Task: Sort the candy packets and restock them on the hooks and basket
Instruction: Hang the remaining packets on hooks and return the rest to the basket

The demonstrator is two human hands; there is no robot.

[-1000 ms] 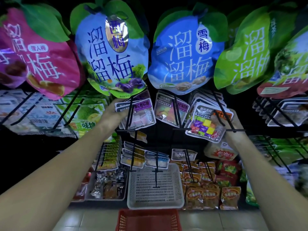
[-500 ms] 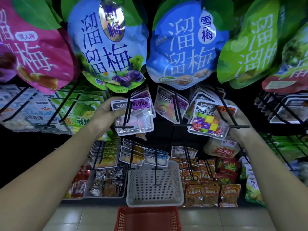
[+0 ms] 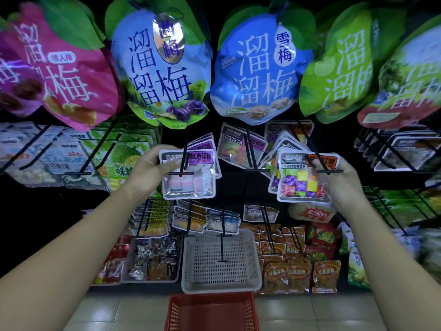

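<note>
– Gripping what, the left hand [image 3: 152, 163]?
– A pink-and-white candy pkt [image 3: 191, 181], up and left of the white basket [image 3: 222, 286]. Thumb on the front of the top-left corner, fingers curled behind.
– Is it on a hook?
– Can't tell. Rod of the left hook [image 3: 180, 173] runs down across the pkt's purple label, w/ its T-bar end lying over the front. More pkts of the same kind sit right behind it.
– And the right hand [image 3: 343, 173]?
– Pinching the top-right corner of the multicolour candy pkt [image 3: 299, 182], up and right of the basket, fingers curled round that corner. Rod of the right hook [image 3: 329, 171] cuts across the same corner, beside the fingertips. Touching or not, can't say.
– What else is in the way?
– High above the basket, big plum bags [image 3: 260, 68] in a row: pink, blue, blue, green. Their lower edges cover the far ends of the rods. Straight above the basket, btw the two held pkts, another hook w/ pastel sweets pkts [image 3: 238, 149].
– Lower down?
– A black peg [image 3: 222, 247] sticks out over the basket. Small pkts [image 3: 191, 218] hang by its back rim. Left of it, a tray [image 3: 126, 266] of dark wrapped sweets. Right of it, orange pouches [image 3: 298, 275] in rows. Just in front, a red basket [image 3: 210, 311] on the tiled floor [image 3: 107, 311].
</note>
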